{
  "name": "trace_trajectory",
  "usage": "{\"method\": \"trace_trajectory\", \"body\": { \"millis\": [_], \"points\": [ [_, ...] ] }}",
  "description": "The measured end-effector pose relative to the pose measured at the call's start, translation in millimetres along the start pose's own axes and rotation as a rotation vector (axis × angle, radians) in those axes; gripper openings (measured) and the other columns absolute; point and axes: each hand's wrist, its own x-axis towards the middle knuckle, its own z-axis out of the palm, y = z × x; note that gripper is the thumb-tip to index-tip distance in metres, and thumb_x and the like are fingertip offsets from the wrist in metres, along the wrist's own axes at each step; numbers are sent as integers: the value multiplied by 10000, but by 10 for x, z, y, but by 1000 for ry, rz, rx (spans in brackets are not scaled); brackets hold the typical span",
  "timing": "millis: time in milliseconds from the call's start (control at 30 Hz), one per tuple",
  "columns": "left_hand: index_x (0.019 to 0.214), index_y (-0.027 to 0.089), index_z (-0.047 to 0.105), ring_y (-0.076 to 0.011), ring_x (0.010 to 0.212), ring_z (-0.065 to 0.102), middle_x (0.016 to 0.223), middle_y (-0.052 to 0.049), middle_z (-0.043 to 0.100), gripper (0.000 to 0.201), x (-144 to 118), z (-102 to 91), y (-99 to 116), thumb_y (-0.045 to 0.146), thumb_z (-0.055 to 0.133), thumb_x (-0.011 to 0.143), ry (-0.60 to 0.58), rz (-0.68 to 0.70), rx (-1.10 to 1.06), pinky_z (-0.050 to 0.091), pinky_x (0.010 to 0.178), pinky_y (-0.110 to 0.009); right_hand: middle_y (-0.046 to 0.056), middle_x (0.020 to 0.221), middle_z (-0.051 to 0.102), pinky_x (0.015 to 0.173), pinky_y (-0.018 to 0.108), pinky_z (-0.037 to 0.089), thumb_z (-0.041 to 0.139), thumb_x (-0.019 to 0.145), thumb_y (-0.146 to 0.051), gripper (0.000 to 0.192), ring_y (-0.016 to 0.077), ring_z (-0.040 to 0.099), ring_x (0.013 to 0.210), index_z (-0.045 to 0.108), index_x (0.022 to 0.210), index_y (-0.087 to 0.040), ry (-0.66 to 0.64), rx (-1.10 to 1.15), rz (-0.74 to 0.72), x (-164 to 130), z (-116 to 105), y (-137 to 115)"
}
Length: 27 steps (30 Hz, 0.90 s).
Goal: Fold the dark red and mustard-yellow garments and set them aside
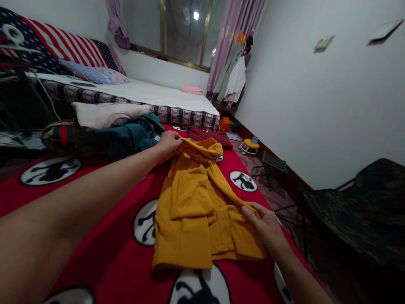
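Observation:
A mustard-yellow sweatshirt [193, 194] is spread on a red blanket [110, 236] with black-and-white round prints, its hem towards me. One sleeve is folded across its front. At the far end, my left hand [169, 145] pinches the fabric by the collar or hood, lifting it a little; some fingertips are hidden. My right hand [265, 223] grips the garment's right side edge between thumb and fingers, lower down near the hem. Just beyond the collar lies a folded maroon garment [209, 137].
To the left of the far end are a teal garment [136, 135] and a white one [107, 114] in a pile. A bed [152, 90] stands under the window. On the right are a camouflage folding chair [360, 211], a small green stool [274, 162] and a yellow-topped stool [251, 143].

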Motion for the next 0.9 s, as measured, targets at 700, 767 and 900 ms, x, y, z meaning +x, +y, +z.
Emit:
{"method": "trace_trajectory", "body": {
  "millis": [700,767,900],
  "points": [
    [776,197,677,-172,715,590,808,-37,666,85,-1989,247,358,171,608,735,-743,658,274,401,600,-257,32,860,596,714,292,415,575,843,-132,70,163,540,793,550,808,-187,-449,-741,-641,-370,336,-229],
    [763,185,667,-141,661,581,758,-17,668,80,-1962,157,369,158,598,734,-774,589,175,393,580,-232,17,867,602,711,271,420,603,809,-130,86,149,552,795,549,831,-194,-556,-644,-589,-424,221,-371],
    [808,171,672,-118,689,599,766,0,676,89,-1900,-60,395,195,586,800,-825,472,-11,423,627,-196,-2,813,626,684,223,442,586,818,-132,80,121,590,758,592,779,-202,-781,-521,-445,-559,28,-543]
  ]
}}
